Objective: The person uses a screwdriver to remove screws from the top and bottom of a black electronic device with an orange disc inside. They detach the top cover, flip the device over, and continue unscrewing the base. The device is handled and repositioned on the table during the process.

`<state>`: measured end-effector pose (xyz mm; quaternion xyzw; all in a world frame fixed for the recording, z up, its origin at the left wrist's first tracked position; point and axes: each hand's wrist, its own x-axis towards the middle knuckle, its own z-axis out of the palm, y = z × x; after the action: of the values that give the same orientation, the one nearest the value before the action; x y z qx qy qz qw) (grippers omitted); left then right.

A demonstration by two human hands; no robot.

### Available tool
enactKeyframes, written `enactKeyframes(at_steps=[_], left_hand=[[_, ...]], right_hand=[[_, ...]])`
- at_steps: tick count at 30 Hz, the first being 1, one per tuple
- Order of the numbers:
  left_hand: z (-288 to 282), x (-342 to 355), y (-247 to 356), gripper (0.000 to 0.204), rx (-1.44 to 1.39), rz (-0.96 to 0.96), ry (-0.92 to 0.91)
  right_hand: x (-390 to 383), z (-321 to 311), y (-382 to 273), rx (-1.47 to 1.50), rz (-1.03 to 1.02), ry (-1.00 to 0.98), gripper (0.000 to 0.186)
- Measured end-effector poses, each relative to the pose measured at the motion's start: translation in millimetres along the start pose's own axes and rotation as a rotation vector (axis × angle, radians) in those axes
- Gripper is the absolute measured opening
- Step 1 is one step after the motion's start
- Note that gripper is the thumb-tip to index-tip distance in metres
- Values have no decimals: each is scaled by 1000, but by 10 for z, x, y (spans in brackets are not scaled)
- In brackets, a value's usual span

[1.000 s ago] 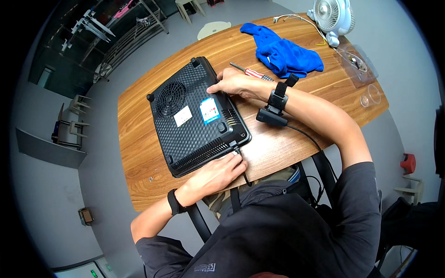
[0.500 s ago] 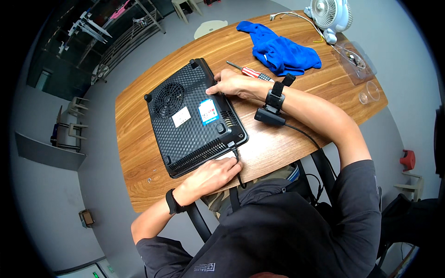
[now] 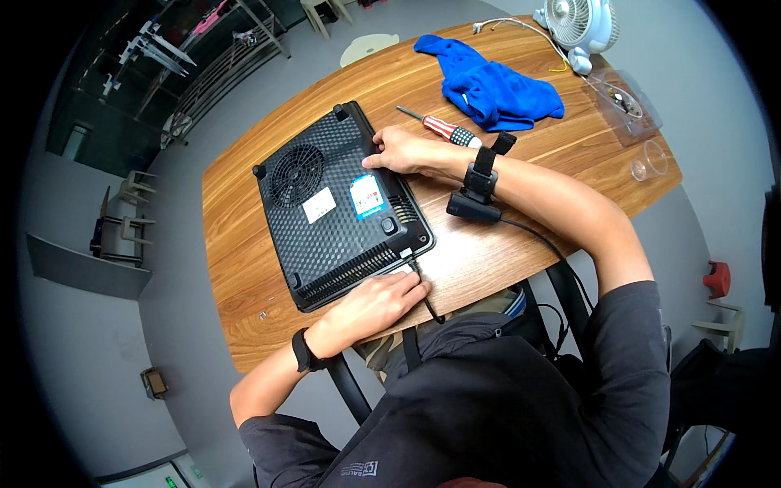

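A black induction cooker (image 3: pixel 329 232) lies upside down on the table, its round fan grille, rubber feet and two labels facing up. My right hand (image 3: pixel 399 152) grips its right edge, thumb on the underside panel and fingers curled at the rim. By the near edge, my left hand (image 3: pixel 382 299) has its fingers closed about the black power cord (image 3: pixel 433 310), close to where the cord leaves the casing. The fingertips of that hand are partly hidden. A screwdriver (image 3: pixel 447 130) with a red, white and dark patterned handle lies just beyond my right wrist.
A blue cloth (image 3: pixel 500 96) lies crumpled at the back. At the far right stand a white fan (image 3: pixel 579 28), a clear plastic tray (image 3: pixel 634 106) with small parts and a clear cup (image 3: pixel 651 163). Small metal pieces (image 3: pixel 263 315) lie near the table's left edge.
My left hand has shifted slightly to the right, and the loose part of the cord has swung right with it. My right hand stays at the cooker's edge.
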<state>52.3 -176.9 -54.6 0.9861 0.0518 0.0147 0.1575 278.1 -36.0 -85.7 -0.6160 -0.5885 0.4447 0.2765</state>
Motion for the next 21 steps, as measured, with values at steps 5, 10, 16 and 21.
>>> enactKeyframes(at_steps=[5, 10, 16, 21], left_hand=[[-253, 21, 61, 29, 20, -22, 22], [-651, -146, -286, 31, 55, -194, 192], [-863, -567, -1048, 69, 200, -574, 174], [-776, -626, -1251, 94, 85, -744, -86]], right_hand=[[6, 35, 81, 27, -33, 21, 66], [61, -20, 136, -43, -54, 17, 63], [119, -18, 145, -54, -61, -14, 52], [134, -44, 158, -122, -113, -40, 65]])
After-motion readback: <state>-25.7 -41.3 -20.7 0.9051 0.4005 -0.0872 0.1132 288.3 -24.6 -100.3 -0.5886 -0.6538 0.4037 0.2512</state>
